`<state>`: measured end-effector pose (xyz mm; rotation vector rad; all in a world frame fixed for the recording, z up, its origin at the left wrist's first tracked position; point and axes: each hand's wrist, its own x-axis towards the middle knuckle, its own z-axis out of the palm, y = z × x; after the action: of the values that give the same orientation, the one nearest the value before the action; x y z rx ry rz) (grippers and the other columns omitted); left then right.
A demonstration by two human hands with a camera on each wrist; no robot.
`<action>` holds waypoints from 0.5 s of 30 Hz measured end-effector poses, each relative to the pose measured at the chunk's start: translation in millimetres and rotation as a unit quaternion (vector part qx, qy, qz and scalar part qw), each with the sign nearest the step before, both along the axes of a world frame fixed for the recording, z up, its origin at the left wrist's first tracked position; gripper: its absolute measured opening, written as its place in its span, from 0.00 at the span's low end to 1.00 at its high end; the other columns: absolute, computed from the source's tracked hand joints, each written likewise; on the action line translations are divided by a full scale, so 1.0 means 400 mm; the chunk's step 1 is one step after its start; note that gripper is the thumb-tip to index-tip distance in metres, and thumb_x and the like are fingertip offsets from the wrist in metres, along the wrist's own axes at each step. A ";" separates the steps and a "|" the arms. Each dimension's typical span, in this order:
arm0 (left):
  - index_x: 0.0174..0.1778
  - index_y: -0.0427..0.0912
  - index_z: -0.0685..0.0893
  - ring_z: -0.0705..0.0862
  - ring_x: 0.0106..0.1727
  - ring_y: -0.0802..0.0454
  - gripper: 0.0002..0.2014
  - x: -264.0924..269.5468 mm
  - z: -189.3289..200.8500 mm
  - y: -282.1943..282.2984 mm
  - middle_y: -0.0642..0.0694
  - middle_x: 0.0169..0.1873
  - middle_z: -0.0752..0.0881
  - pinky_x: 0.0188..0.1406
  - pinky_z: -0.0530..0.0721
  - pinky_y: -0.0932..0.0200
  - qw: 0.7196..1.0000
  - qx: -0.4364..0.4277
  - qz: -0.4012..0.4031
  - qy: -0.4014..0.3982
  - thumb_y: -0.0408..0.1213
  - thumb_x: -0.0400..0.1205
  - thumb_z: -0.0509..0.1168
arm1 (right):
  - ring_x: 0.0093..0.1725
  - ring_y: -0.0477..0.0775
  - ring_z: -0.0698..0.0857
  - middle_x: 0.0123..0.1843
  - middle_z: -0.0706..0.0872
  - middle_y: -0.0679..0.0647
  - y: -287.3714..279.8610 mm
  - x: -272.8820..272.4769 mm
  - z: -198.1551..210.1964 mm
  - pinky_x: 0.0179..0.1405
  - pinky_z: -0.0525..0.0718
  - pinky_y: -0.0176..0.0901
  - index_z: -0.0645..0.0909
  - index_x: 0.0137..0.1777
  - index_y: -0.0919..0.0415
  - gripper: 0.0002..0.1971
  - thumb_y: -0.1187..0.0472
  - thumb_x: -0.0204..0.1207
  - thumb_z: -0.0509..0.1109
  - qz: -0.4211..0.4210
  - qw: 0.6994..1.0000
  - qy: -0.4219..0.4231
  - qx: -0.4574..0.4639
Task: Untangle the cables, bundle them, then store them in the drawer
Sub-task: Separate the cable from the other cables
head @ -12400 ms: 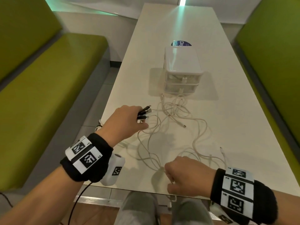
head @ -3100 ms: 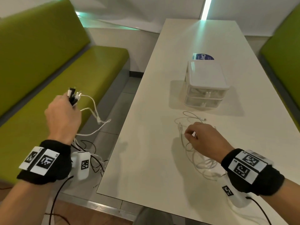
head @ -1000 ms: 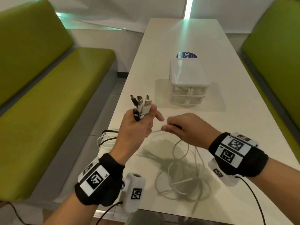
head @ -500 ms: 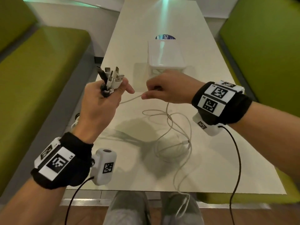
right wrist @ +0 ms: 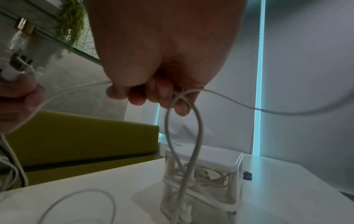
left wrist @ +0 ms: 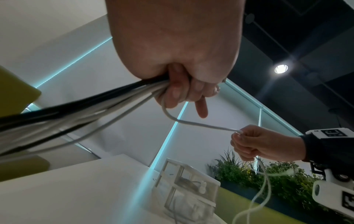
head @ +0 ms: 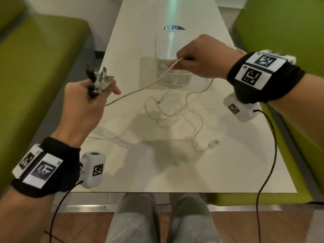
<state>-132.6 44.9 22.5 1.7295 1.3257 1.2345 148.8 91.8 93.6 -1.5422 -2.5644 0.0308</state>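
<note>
My left hand [head: 91, 100] is raised over the table's left edge and grips a bunch of cable ends, black and white plugs [head: 99, 78] sticking up above the fist. From below, the left wrist view shows the black and white cables [left wrist: 80, 109] trailing out of that fist [left wrist: 184, 91]. One white cable [head: 140, 88] runs from it to my right hand [head: 198, 58], which pinches it above the drawer unit [head: 172, 74]. Slack white cable [head: 177, 113] lies looped on the table, a USB plug [head: 213, 143] at its near end.
The small clear two-drawer unit [right wrist: 203, 178] stands mid-table with cables visible inside. A blue sticker [head: 174, 28] lies behind it. Green benches [head: 35, 81] flank the white table [head: 228, 163]; my knees [head: 157, 220] are at its near edge.
My right hand has moved up and to the right, away from the left, drawing the white cable out longer between the hands. The left hand keeps its grip on the plugs.
</note>
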 end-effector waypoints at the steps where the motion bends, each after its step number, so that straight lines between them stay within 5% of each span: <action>1: 0.41 0.43 0.88 0.72 0.22 0.69 0.11 0.002 -0.007 0.001 0.68 0.17 0.77 0.23 0.64 0.77 1.000 -0.002 0.005 0.010 0.43 0.85 0.64 | 0.23 0.51 0.66 0.22 0.69 0.54 0.000 -0.006 -0.006 0.25 0.62 0.42 0.68 0.28 0.63 0.29 0.39 0.81 0.61 -0.006 1.000 0.015 0.000; 4: 0.41 0.43 0.88 0.73 0.22 0.74 0.10 -0.011 -0.017 0.008 0.68 0.17 0.77 0.23 0.64 0.79 0.999 -0.007 0.027 0.022 0.40 0.85 0.64 | 0.25 0.53 0.68 0.24 0.72 0.54 0.004 -0.018 -0.014 0.27 0.64 0.42 0.72 0.30 0.64 0.29 0.39 0.79 0.63 -0.009 0.998 0.056 -0.009; 8: 0.37 0.51 0.87 0.74 0.22 0.61 0.10 -0.039 -0.020 0.020 0.44 0.26 0.77 0.26 0.67 0.68 0.997 -0.001 0.050 0.052 0.44 0.84 0.66 | 0.26 0.52 0.68 0.24 0.70 0.54 -0.001 -0.011 -0.029 0.25 0.63 0.34 0.70 0.29 0.65 0.27 0.44 0.80 0.66 -0.017 0.995 0.092 -0.031; 11: 0.36 0.56 0.87 0.73 0.26 0.60 0.10 -0.073 -0.026 0.037 0.50 0.25 0.78 0.23 0.71 0.58 0.992 0.006 0.084 0.095 0.47 0.83 0.66 | 0.23 0.48 0.66 0.22 0.69 0.51 -0.017 0.007 -0.054 0.26 0.67 0.35 0.71 0.27 0.65 0.27 0.44 0.81 0.65 -0.033 0.989 0.121 -0.074; 15: 0.34 0.55 0.86 0.66 0.21 0.56 0.13 -0.137 -0.022 0.047 0.53 0.19 0.79 0.17 0.61 0.66 0.988 0.011 0.116 0.101 0.50 0.83 0.64 | 0.22 0.43 0.72 0.18 0.72 0.46 -0.039 0.044 -0.082 0.26 0.68 0.31 0.72 0.25 0.58 0.25 0.43 0.79 0.67 -0.049 0.986 0.116 -0.113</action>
<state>-187.4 63.7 13.6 1.7919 1.6771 1.2263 166.5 76.2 60.8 -1.6273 -2.3668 0.4769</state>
